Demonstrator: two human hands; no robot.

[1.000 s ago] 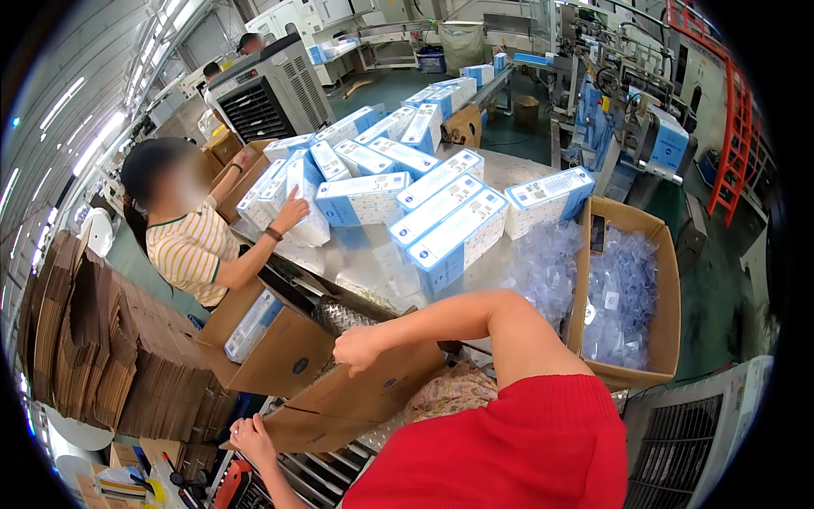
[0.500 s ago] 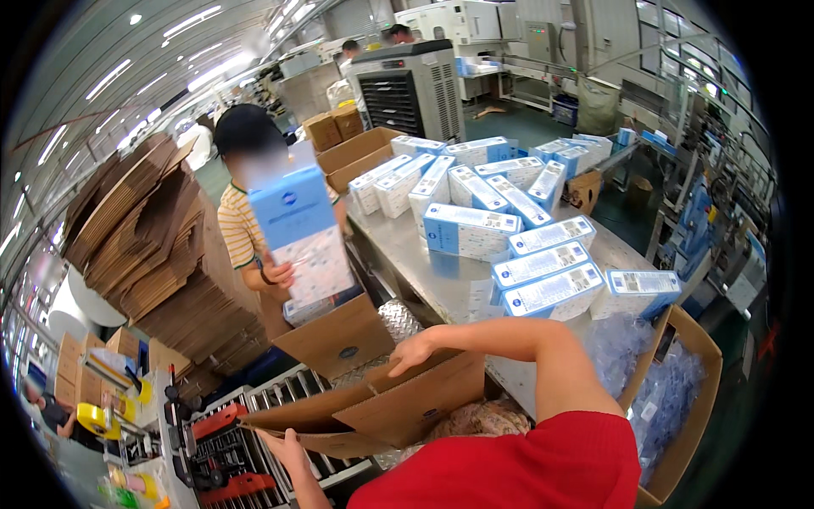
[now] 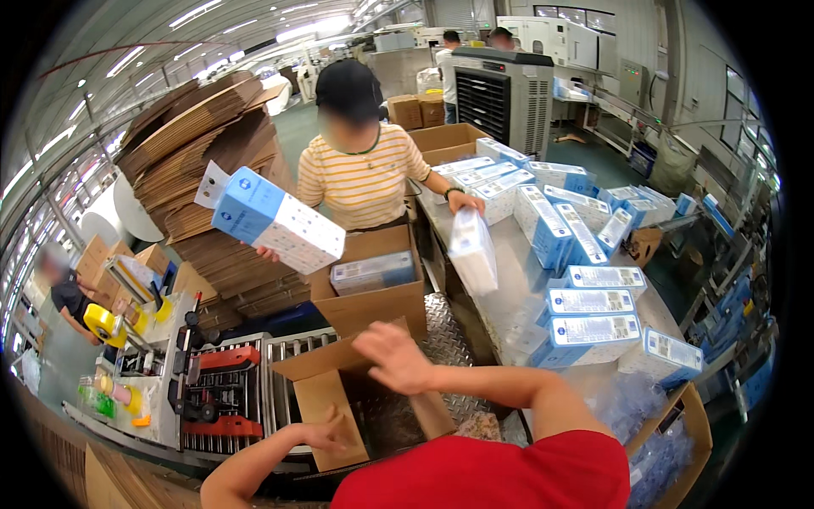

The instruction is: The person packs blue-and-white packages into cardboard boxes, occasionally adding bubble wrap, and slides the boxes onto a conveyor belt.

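Note:
A brown cardboard carton (image 3: pixel 326 416) stands open-topped in front of me on the roller conveyor, its flaps spread. My right hand (image 3: pixel 393 358) is over its far edge, fingers apart and holding nothing. At the near left flap, my left hand (image 3: pixel 326 434) has its fingers stretched out against the cardboard. Just beyond, a second carton (image 3: pixel 369 312) contains a blue-and-white box (image 3: pixel 373 271). Across from me a co-worker in a striped shirt holds one blue-and-white box (image 3: pixel 284 225) over that carton's left side and another box (image 3: pixel 472 254) beside the table.
On the metal table (image 3: pixel 513 318) to the right lie several blue-and-white boxes (image 3: pixel 591 339). A carton of clear plastic bags (image 3: pixel 666 450) stands at the near right. Stacked flat cardboard (image 3: pixel 195 153) rises at the far left. Left of my carton is a red-and-black taping machine (image 3: pixel 222 386).
The carton under my hands has gone from nearly flat to opened out. My right hand has lifted off its edge. The co-worker's box has tilted, and a second box is now in the other hand.

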